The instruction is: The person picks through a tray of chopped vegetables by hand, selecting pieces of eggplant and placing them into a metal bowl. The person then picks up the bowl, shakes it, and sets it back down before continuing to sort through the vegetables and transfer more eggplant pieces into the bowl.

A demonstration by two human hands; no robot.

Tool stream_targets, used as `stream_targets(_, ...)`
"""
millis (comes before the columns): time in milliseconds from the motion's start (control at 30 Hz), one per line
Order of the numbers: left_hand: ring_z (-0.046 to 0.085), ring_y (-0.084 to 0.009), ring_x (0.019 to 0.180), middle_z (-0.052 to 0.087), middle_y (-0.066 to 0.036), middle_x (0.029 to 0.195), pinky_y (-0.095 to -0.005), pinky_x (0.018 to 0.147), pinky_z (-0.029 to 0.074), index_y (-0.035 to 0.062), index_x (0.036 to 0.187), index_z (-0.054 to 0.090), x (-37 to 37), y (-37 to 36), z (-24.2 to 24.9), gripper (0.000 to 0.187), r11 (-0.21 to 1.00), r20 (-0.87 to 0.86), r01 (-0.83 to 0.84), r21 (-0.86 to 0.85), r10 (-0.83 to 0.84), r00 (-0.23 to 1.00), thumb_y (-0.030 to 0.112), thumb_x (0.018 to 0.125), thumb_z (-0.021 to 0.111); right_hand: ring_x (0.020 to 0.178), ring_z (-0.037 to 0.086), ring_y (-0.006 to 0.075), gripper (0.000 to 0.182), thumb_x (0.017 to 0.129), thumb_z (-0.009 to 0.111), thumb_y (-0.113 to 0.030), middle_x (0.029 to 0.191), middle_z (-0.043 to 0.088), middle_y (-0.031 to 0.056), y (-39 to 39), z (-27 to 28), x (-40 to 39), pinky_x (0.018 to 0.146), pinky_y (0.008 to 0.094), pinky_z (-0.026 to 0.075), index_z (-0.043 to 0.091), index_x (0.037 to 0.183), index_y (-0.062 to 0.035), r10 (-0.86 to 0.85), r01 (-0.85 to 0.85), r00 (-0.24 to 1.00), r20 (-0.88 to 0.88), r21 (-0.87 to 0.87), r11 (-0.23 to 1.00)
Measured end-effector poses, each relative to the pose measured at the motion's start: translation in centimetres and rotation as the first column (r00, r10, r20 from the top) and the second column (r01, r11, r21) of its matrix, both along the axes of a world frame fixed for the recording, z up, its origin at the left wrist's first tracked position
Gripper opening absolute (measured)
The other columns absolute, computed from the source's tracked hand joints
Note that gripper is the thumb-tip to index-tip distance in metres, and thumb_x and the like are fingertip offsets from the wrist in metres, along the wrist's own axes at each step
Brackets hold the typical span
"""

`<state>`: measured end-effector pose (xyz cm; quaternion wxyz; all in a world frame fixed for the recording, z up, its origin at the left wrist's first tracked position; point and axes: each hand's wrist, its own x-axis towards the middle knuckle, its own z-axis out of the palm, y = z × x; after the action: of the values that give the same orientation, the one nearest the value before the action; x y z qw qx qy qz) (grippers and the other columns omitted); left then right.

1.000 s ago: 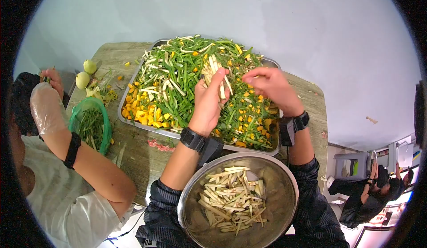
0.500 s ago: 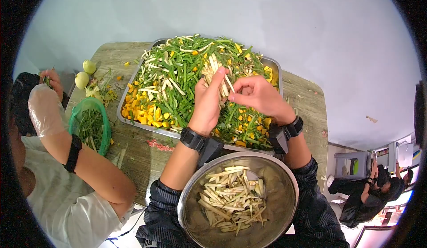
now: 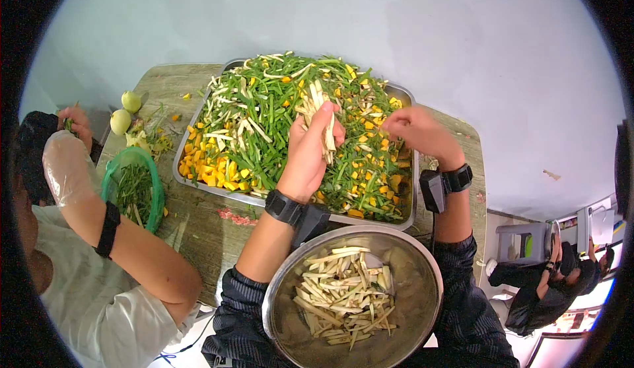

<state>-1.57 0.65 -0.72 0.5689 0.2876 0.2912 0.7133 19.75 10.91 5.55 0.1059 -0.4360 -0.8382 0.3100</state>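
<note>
In my left hand (image 3: 309, 150) is an upright bundle of pale vegetable strips (image 3: 317, 107), closed in by the fingers and thumb above the middle of a metal tray (image 3: 257, 200). My right hand (image 3: 426, 135) hovers apart from it over the tray's right side. Its bent fingers are smeared by motion, so I cannot make out whether anything is between them. Chopped green stems (image 3: 271, 107), orange-yellow cubes (image 3: 214, 170) and more pale strips heap the tray. Close to my body, a steel bowl (image 3: 419, 302) contains a pile of similar pale strips (image 3: 347, 295).
A green basket (image 3: 158, 193) of leafy stems stands left of the tray. Behind it lie two round pale-green vegetables (image 3: 121, 122) and scraps on the wooden table (image 3: 195, 236). A co-worker's gloved hand (image 3: 66, 163) is at far left. Another person (image 3: 545, 285) sits far right near a grey stool (image 3: 518, 244).
My right hand has moved right, away from the strips in my left hand, and over the tray's right side. My left hand keeps its hold in nearly the same place.
</note>
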Motion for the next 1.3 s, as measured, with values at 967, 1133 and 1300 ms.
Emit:
stream_targets(967,0.044,-0.0086,0.057,0.052,0.002,0.075,-0.0259,0.053,0.035,0.0092,0.095,0.056,0.1,-0.1,0.4,0.019,0.999,-0.005,0.016,0.038,-0.016,1.0,0.026,0.102,0.063,0.07,0.065,0.022,0.02,0.074,0.078,-0.017,0.076,0.067,0.008,2.6,-2.2,0.7,0.069,0.0354,0.053,0.069,0.086,-0.0041,-0.07,0.181,0.961,-0.267,0.419,0.89)
stream_targets(1133,0.046,-0.0079,0.057,0.053,0.002,0.072,-0.0252,0.052,0.036,0.0082,0.09,0.058,0.2,-0.1,0.6,0.019,1.0,-0.053,-0.005,-0.003,0.005,0.999,0.023,0.099,0.067,0.062,0.057,0.008,0.017,0.079,0.08,-0.015,0.08,0.07,0.0017,1.1,0.0,-0.1,0.06,0.0269,0.048,0.07,0.088,-0.0032,-0.048,0.109,0.919,-0.392,0.133,0.985)
stream_targets(1300,0.048,-0.0067,0.056,0.055,0.003,0.071,-0.0241,0.051,0.037,0.0065,0.093,0.062,0.4,0.0,0.8,0.017,0.999,-0.071,-0.016,-0.038,0.013,0.997,0.021,0.098,0.069,0.061,0.05,0.0013,0.016,0.081,0.082,-0.013,0.079,0.068,-0.0022,-1.9,1.3,-3.1,0.053,0.0214,0.039,0.07,0.088,-0.0042,-0.033,0.057,0.921,-0.388,0.05,0.997)
